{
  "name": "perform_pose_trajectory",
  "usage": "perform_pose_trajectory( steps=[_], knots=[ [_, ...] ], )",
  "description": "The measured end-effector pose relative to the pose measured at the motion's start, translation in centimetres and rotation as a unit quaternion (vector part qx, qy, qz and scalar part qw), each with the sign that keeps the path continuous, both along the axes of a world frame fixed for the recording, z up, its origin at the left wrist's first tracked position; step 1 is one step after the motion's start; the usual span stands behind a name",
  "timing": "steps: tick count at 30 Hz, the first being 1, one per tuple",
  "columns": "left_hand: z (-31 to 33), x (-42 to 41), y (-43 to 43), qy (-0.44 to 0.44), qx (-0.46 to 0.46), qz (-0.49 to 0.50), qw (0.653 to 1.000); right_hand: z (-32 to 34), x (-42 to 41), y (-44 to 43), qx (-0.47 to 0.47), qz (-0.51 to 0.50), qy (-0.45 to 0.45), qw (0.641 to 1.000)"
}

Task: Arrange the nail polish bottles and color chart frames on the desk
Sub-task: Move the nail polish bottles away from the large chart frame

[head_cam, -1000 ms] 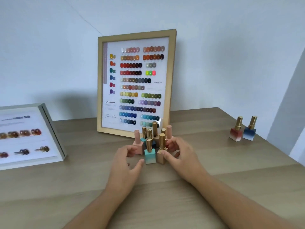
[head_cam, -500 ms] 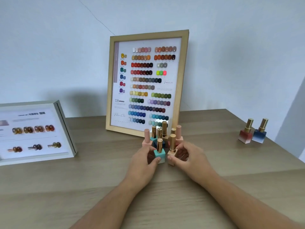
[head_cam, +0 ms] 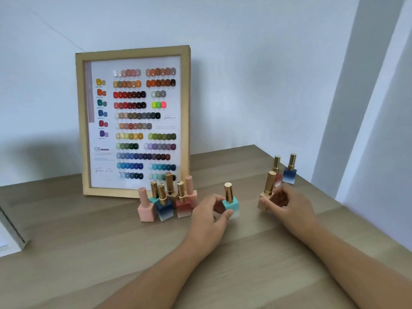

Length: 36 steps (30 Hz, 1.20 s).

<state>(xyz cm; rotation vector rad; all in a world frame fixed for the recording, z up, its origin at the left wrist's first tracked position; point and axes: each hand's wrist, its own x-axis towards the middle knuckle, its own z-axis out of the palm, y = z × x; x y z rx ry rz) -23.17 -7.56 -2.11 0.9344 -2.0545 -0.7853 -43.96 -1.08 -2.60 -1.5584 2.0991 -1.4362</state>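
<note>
A gold-framed colour chart [head_cam: 133, 121] leans upright against the wall at the back of the wooden desk [head_cam: 89, 253]. In front of it stands a cluster of several nail polish bottles [head_cam: 166, 202] with gold or pink caps. My left hand [head_cam: 208, 217] grips a turquoise bottle with a gold cap [head_cam: 230, 204], to the right of the cluster. My right hand [head_cam: 287, 206] grips a beige bottle with a gold cap [head_cam: 266, 195] further right. Behind it stand a red bottle [head_cam: 277, 172], partly hidden, and a blue bottle [head_cam: 289, 172] near the desk's right edge.
The corner of a second, grey-framed chart [head_cam: 13, 237] shows at the left edge, lying low on the desk. The desk's right edge runs diagonally close to the two far bottles. White walls stand behind and to the right.
Both hands closed on a bottle in the cluster and carried it to the right: the left with the turquoise one, the right with the beige one. The view has swung right.
</note>
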Motion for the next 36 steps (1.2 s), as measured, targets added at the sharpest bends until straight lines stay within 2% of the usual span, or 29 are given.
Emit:
perform_pose_trajectory(
  steps=[7,16,28,34,36],
  knots=[
    [-0.2,-10.9,-1.0,0.007,0.028,-0.050,0.998,-0.6,-8.1,0.3,-0.007,-0.140,-0.047,0.989],
    [-0.8,-17.3,-3.4,-0.022,0.030,-0.038,0.999,-0.6,-10.5,-2.3,0.002,-0.174,-0.050,0.983],
    [-0.8,-17.9,-3.5,-0.023,-0.003,-0.027,0.999,-0.8,-10.9,-2.8,0.023,-0.180,-0.049,0.982],
    [-0.4,-14.9,-2.3,-0.003,0.021,-0.023,1.000,-0.2,-9.0,-0.6,-0.040,-0.214,-0.083,0.973],
    [-0.5,-13.1,-1.9,-0.003,0.022,-0.018,1.000,-0.1,-7.5,0.1,-0.066,-0.193,-0.042,0.978]
  ],
)
